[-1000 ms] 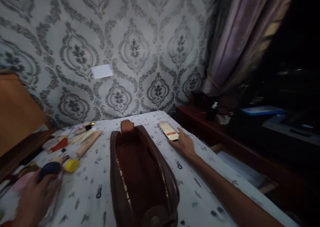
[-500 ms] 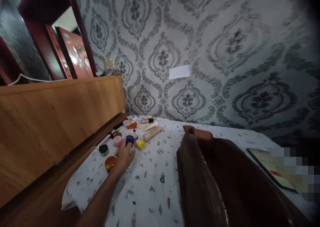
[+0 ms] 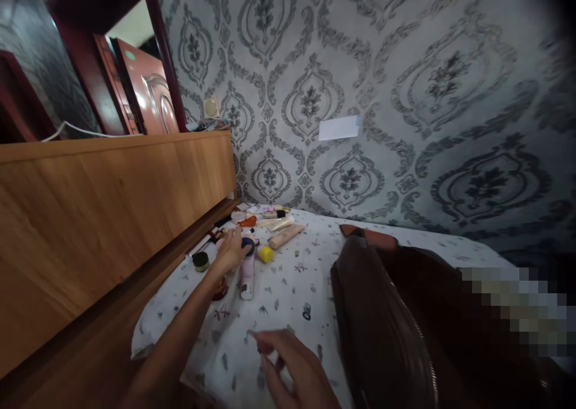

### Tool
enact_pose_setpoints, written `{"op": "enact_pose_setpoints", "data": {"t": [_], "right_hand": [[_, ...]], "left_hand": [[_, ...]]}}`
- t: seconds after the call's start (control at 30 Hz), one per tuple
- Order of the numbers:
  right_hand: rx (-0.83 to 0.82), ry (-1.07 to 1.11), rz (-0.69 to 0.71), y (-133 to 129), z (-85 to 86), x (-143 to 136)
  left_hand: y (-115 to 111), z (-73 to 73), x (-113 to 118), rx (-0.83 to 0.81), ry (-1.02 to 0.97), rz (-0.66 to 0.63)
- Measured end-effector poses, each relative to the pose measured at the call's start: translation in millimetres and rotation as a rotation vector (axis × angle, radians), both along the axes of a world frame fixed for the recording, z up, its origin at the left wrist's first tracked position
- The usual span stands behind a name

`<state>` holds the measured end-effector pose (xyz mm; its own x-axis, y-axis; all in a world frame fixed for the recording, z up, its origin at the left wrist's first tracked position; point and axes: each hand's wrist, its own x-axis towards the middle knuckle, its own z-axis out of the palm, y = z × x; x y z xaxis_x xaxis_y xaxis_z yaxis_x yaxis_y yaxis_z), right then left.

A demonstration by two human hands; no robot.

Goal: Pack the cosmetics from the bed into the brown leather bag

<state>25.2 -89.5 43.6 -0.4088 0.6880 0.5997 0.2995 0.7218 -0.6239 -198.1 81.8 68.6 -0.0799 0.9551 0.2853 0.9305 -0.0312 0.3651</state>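
Observation:
My left hand [image 3: 231, 253] reaches over a cluster of cosmetics, thumb apart from the fingers, with no object visibly gripped. Its thumb is beside a dark blue round-lidded item [image 3: 247, 245]. Under and right of the hand lies a pink tube [image 3: 247, 274] with a silver cap. An amber jar [image 3: 220, 290] is partly covered by my left wrist, and a pink jar is mostly hidden behind the hand. Lower down, my right hand [image 3: 294, 364] hovers over the patterned sheet [image 3: 279, 301], fingers loosely curved, thumb separate, nothing between them. The brown leather bag [image 3: 378, 319] stands open to its right.
A dark green jar [image 3: 200, 261] sits left of my arm. Right of the cluster are a yellow cap [image 3: 265, 253] and a beige tube [image 3: 287, 236]. An orange-red item [image 3: 247, 222] lies farther back. A wooden panel [image 3: 121, 199] borders the left; wallpaper rises behind.
My right hand has come into view from below. My left hand has shifted off the blue-lidded item and the pink tube, which now shows more fully. The camera has turned slightly left.

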Motion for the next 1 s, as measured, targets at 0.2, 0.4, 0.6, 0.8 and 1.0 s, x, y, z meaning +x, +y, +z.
{"op": "enact_pose_setpoints", "data": {"t": [0.2, 0.4, 0.6, 0.8, 1.0], "right_hand": [[-0.454, 0.296, -0.105, 57.5, -25.6, -72.3], [-0.44, 0.364, -0.144, 81.8, -48.1, -74.2], [-0.555, 0.397, -0.136, 82.5, -52.4, -64.5], [-0.551, 0.358, -0.142, 79.1, -46.0, -65.2], [-0.5, 0.345, -0.141, 79.8, -48.1, -65.3]], "left_hand": [[14.7, -11.7, 15.9, -0.098, 0.068, 0.071], [25.1, -19.3, 9.9, -0.108, 0.026, 0.072], [49.6, -17.5, -17.1, -0.066, -0.103, 0.101], [86.6, -3.3, -51.1, -0.025, -0.121, 0.186], [108.4, -2.9, -59.0, -0.126, 0.017, 0.215]]}}
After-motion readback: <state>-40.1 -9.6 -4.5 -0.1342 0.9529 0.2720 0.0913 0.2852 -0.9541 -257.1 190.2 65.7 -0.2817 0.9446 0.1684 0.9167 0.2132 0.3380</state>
